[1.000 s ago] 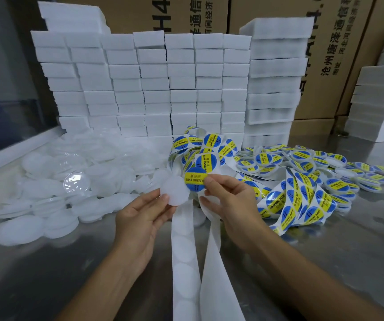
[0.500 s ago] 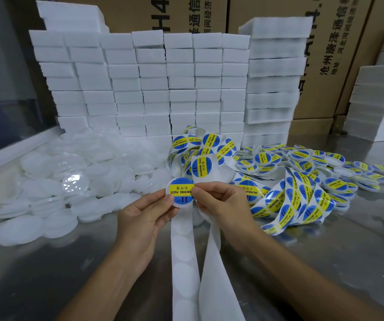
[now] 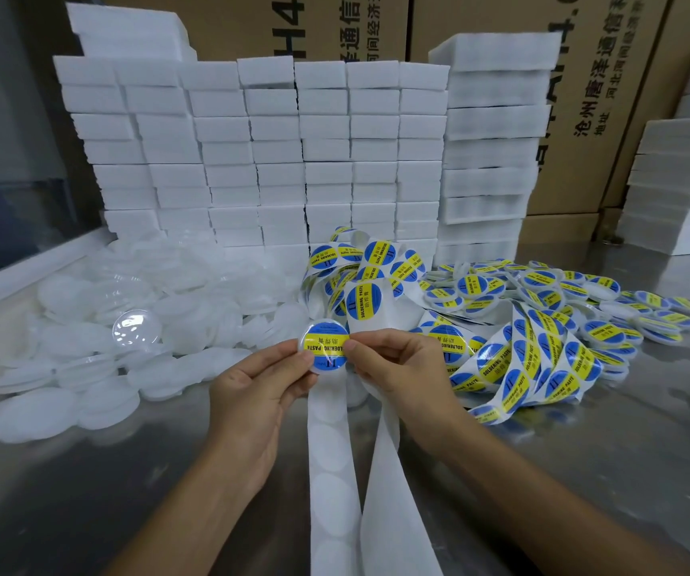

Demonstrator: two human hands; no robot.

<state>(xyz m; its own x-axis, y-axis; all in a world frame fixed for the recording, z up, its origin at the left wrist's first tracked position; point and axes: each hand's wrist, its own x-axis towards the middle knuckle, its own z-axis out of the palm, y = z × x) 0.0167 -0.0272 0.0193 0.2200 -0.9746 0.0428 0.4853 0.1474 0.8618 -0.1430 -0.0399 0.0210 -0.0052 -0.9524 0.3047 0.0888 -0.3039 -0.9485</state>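
Labelled lid (image 3: 326,346) pinched by left hand (image 3: 252,392), right hand (image 3: 393,367), above bare table (image 3: 85,492).

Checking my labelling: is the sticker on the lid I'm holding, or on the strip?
On the lid: the sticker covers it, pinched by left hand and right hand, off the strip.

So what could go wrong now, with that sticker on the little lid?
The sticker, pinched between the left hand and right hand, could end up crooked or creased on the lid. The bare backing strip hanging between the wrists might catch an arm and drag the tangled sticker strip. The finished lid could also land among the plain lids on the left.
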